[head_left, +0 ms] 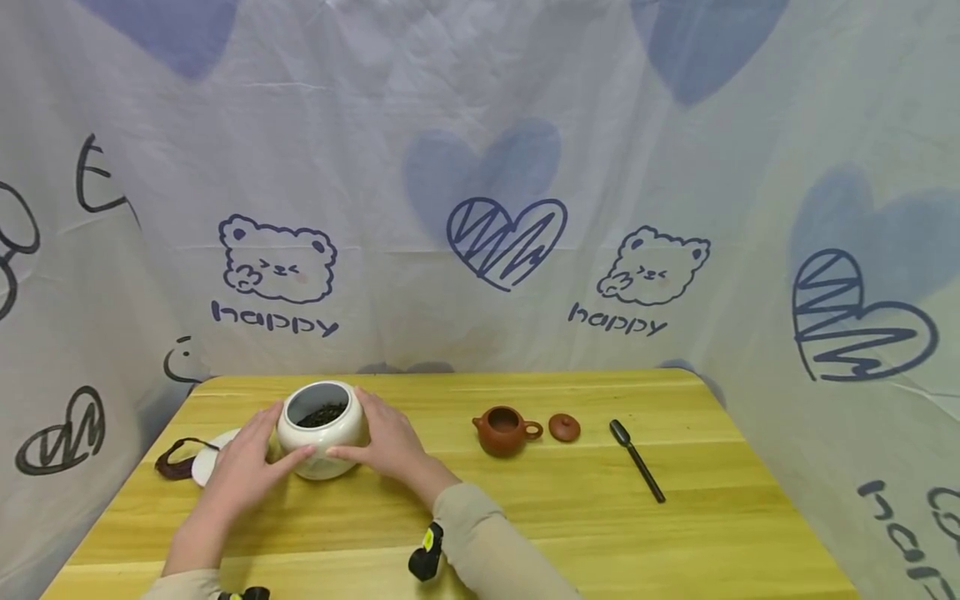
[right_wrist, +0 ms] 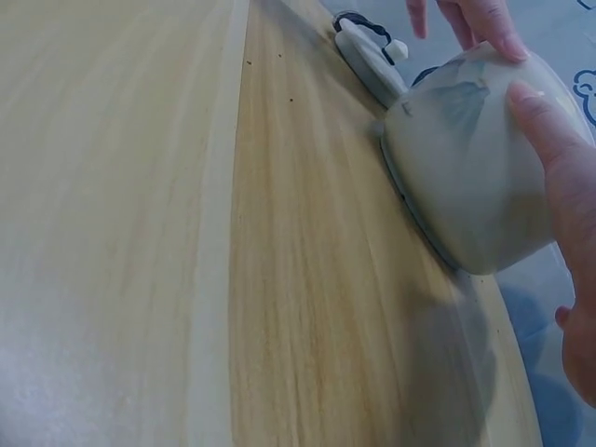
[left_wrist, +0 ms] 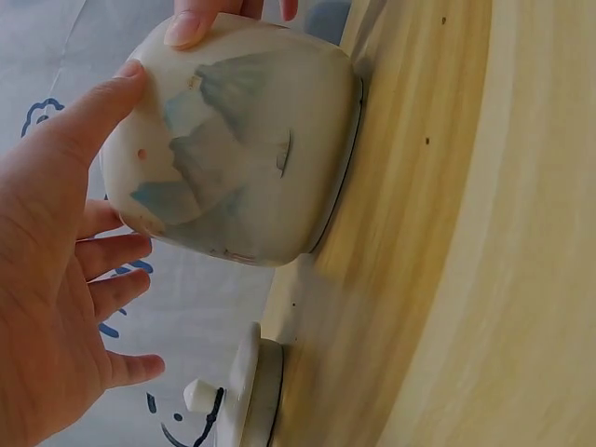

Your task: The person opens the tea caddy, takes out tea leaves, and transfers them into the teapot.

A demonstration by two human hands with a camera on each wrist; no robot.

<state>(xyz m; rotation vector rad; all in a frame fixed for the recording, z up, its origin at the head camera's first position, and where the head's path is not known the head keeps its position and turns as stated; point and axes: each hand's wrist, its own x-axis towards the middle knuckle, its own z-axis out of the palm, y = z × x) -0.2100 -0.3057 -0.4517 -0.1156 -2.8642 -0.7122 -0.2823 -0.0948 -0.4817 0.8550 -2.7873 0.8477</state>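
A round white tea jar (head_left: 321, 458) with a painted blue-grey mountain pattern (left_wrist: 223, 140) stands lidless at the left of the table. Dark tea leaves (head_left: 324, 415) show through its wide mouth. My left hand (head_left: 243, 467) holds the jar's left side, its thumb on the front wall. From the other side my right hand (head_left: 390, 442) grips it, thumb also on the front and fingers round the back right. The white jar lid (head_left: 204, 468), with a knob and a dark cord, lies just left of the jar, partly hidden by my left hand.
Right of the middle sits a small reddish-brown clay teapot (head_left: 502, 433), uncovered, its handle to the right. Its round lid (head_left: 564, 427) lies beside it. Farther right is a black tea scoop (head_left: 637, 462). A printed white cloth (head_left: 390, 292) hangs behind the wooden table (head_left: 585, 542).
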